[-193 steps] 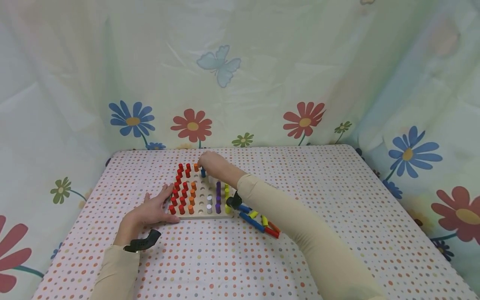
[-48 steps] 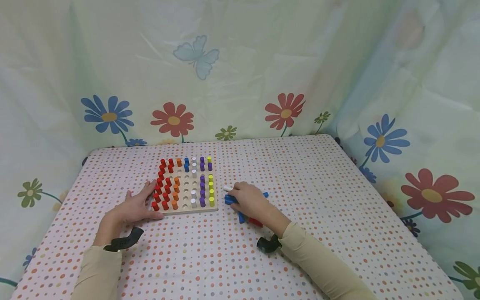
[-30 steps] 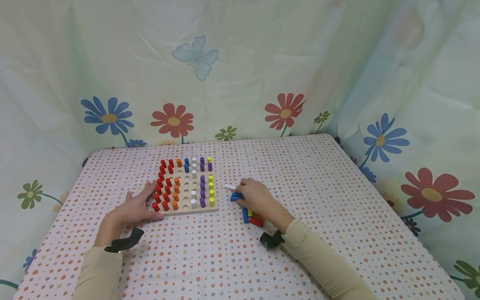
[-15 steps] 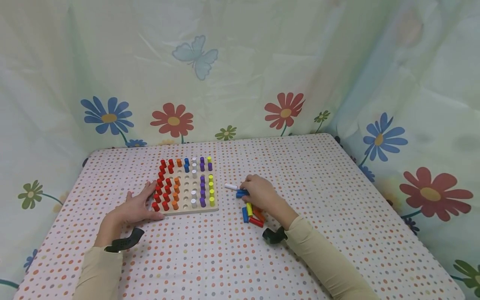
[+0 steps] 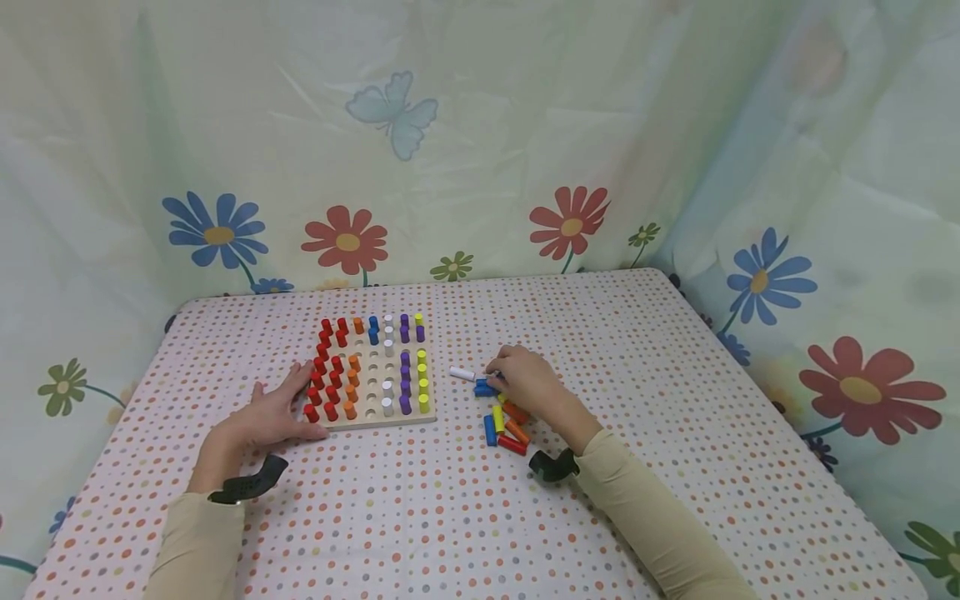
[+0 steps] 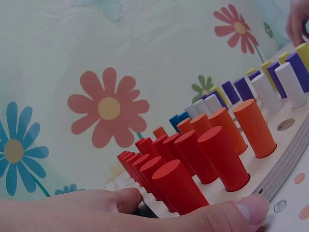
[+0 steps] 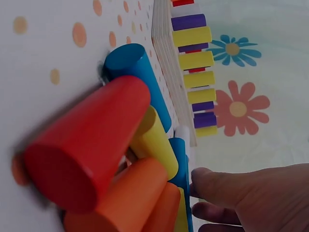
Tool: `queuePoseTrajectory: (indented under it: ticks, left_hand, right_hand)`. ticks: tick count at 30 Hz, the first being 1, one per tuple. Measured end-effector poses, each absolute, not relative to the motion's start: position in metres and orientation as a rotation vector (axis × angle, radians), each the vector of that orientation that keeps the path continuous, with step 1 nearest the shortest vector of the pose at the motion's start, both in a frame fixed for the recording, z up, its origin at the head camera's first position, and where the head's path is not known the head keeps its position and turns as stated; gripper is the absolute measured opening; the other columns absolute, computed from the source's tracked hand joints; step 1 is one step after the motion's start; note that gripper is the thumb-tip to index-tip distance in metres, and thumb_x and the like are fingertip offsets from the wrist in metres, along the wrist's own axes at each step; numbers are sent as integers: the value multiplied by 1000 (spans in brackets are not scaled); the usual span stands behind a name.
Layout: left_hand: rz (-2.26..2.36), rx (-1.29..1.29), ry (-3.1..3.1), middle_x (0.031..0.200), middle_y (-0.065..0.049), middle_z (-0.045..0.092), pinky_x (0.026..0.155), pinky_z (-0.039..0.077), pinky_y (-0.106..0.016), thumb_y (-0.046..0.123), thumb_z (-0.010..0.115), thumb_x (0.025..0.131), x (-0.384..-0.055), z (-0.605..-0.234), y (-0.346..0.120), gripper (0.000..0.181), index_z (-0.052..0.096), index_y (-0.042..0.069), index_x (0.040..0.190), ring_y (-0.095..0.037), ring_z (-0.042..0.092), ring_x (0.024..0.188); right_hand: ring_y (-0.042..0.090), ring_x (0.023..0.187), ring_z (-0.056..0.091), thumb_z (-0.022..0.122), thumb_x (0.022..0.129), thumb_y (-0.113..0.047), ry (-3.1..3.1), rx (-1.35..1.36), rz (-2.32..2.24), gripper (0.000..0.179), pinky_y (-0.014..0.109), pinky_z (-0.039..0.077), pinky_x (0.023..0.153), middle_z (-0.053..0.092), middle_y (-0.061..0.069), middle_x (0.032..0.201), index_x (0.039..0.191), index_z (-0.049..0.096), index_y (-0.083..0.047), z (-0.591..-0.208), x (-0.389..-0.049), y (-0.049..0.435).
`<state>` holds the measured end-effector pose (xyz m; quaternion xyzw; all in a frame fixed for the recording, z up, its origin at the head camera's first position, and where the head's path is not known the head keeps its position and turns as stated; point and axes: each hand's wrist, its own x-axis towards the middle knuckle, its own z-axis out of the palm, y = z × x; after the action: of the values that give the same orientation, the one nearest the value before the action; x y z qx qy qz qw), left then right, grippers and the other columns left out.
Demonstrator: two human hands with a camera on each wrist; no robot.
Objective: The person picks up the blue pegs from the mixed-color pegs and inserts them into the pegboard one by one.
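Observation:
A wooden pegboard (image 5: 412, 419) stands on the table, with red, orange, blue, white, purple and yellow pegs upright in it and several bare holes. My left hand (image 5: 276, 415) rests at its near left corner, thumb along the front edge, fingers straight along the left side. To the right of the board, my right hand (image 5: 525, 379) reaches down at the far end of a loose heap of pegs. Its fingertips are at the blue pegs (image 5: 486, 388); I cannot tell whether they pinch one. In the right wrist view, the thumb (image 7: 210, 186) sits beside the heap.
Loose pegs lie by the right hand: a white peg (image 5: 462, 373), a yellow peg (image 5: 498, 418), a red peg (image 5: 512, 445), an orange peg (image 5: 517, 431) and another blue peg (image 5: 490, 430). A dotted cloth (image 5: 420, 517) covers the table; a flowered curtain (image 5: 480, 150) hangs behind.
Earlier my right hand was over the board's far side; it then came to the loose pegs. Lately it shifted right and away, uncovering more pegs, and the blue pegs moved right. The left hand stayed.

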<state>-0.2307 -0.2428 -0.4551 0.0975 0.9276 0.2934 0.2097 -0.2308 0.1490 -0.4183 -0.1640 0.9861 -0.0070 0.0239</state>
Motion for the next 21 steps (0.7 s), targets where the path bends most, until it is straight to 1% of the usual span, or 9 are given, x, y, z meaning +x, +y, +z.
queuePoseTrajectory:
  ticks: [5, 10, 14, 21]
  left_hand:
    - [816, 282, 2580, 151, -17, -9, 96, -21, -66, 60, 73, 57, -232, -456, -244, 123, 1, 17, 146, -40, -15, 136]
    - [816, 296, 2589, 151, -17, -8, 97, -21, -64, 59, 74, 57, -232, -457, -244, 122, 2, 15, 146, -37, -11, 138]
    - [840, 291, 2578, 151, -16, -8, 97, -22, -64, 57, 74, 58, -231, -456, -243, 121, 3, 15, 146, -37, -12, 137]
    - [837, 285, 2583, 152, -15, -8, 98, -21, -64, 58, 74, 57, -230, -455, -243, 122, 3, 14, 146, -37, -11, 138]
  right_hand:
    - [9, 79, 48, 62, 84, -33, 3046, -479, -9, 22, 23, 45, 66, 57, -3, 96, 100, 69, -20, -418, -231, 149]
    - [10, 80, 48, 64, 84, -27, 3049, -465, -10, 19, 23, 45, 66, 57, -3, 96, 100, 69, -20, -418, -230, 148]
    - [10, 82, 47, 65, 83, -26, 3047, -459, 1, 19, 23, 45, 68, 56, -3, 96, 101, 69, -19, -417, -229, 148]
    - [11, 81, 46, 65, 83, -26, 3060, -457, 5, 19, 23, 44, 67, 56, -2, 95, 100, 70, -19, -418, -230, 147]
